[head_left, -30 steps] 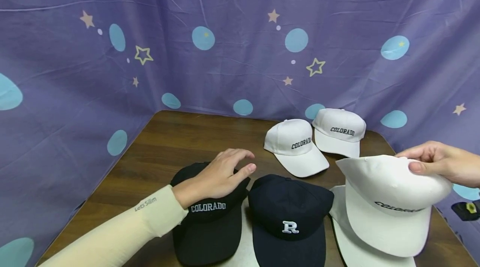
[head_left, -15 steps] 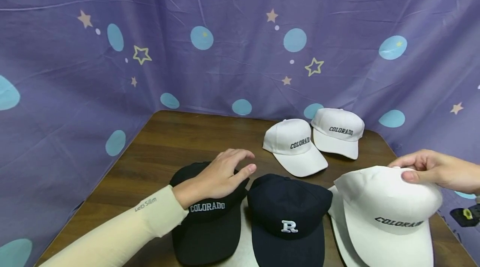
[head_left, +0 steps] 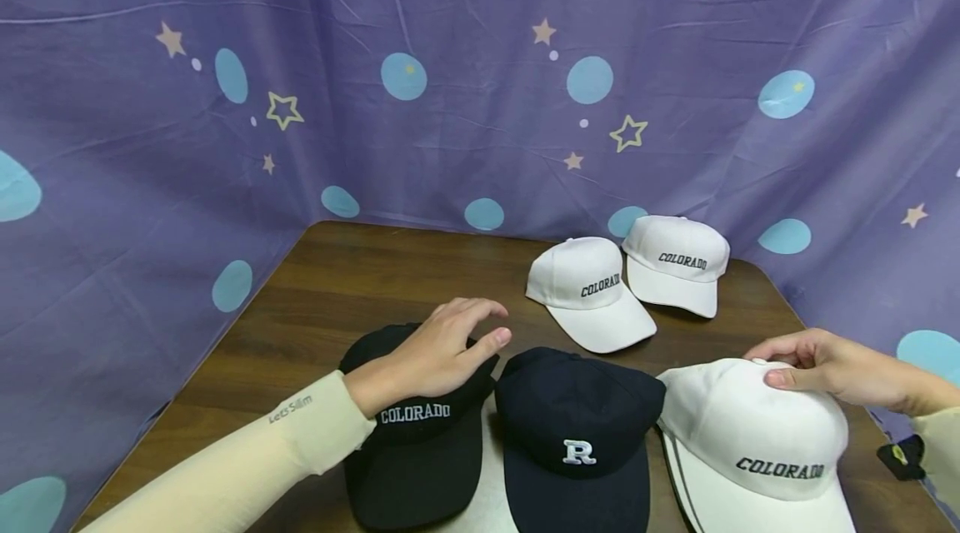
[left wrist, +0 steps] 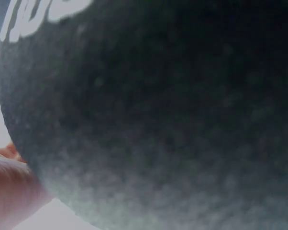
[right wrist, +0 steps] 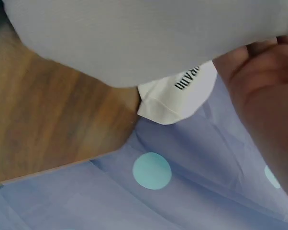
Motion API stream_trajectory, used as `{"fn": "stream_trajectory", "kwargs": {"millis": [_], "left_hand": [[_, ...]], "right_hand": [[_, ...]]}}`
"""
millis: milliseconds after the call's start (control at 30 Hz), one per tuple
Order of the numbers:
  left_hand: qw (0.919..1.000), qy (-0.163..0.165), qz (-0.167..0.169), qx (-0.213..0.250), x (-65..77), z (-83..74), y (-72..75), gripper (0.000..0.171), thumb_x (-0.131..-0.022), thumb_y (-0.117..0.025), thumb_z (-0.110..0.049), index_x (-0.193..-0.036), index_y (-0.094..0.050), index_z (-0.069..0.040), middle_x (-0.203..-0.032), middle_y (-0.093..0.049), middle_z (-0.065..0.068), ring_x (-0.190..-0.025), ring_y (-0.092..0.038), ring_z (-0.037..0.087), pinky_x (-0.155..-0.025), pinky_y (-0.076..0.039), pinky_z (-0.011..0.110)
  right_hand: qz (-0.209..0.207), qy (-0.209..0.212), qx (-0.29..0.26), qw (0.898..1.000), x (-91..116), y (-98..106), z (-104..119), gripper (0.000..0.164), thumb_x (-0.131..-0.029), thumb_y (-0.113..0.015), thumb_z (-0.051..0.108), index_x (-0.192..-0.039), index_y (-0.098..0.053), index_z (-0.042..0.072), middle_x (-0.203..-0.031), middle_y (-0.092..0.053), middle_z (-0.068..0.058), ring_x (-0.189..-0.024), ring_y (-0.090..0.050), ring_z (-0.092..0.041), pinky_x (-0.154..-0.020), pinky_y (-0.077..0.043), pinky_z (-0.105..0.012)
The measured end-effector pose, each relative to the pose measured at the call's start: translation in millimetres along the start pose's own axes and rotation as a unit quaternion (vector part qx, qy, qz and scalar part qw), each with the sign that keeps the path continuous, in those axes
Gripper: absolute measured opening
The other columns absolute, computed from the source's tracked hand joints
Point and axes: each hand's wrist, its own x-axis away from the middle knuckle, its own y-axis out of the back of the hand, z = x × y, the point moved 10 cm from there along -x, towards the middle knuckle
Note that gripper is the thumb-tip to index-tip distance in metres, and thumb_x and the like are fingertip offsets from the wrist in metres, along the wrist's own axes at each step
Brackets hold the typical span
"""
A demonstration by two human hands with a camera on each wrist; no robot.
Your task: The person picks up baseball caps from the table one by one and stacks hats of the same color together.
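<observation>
My right hand [head_left: 832,371] pinches the top of a white COLORADO cap [head_left: 750,420] at the front right, thumb on the near side of the crown. That cap sits over another pale cap, of which only a brim edge shows at the left. In the right wrist view the crown [right wrist: 149,38] fills the top, beside my hand [right wrist: 273,96]. My left hand [head_left: 442,354] lies over the back of a black COLORADO cap [head_left: 416,475], fingers relaxed and slightly bent. The black cloth fills the left wrist view. Between my hands stands a navy cap [head_left: 585,400] with a white R.
Two more white COLORADO caps, one nearer [head_left: 592,291] and one farther [head_left: 675,258], stand at the back right of the brown wooden table [head_left: 375,275]. A purple curtain [head_left: 480,141] hangs behind and at the sides. A pale surface shows between the black and navy caps.
My right hand has lowered the white cap and brought it leftward onto the pale cap beneath, covering most of it. The left hand and the other caps look the same.
</observation>
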Motion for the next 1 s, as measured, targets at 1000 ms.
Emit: {"fn": "stream_trajectory", "kwargs": {"millis": [1000], "left_hand": [[0.9996, 0.022, -0.019, -0.001, 10.3, 11.4, 11.2, 0.044, -0.108, -0.049, -0.044, -0.137, -0.060, -0.013, -0.139, -0.060, 0.002, -0.136, -0.048, 0.025, -0.116, -0.031, 0.053]], "right_hand": [[-0.252, -0.021, 0.281, 0.926, 18, 21, -5, 0.016, -0.099, -0.066, 0.005, -0.112, -0.072, 0.011, -0.095, -0.072, 0.004, -0.084, -0.066, -0.011, -0.070, -0.052, -0.023]]}}
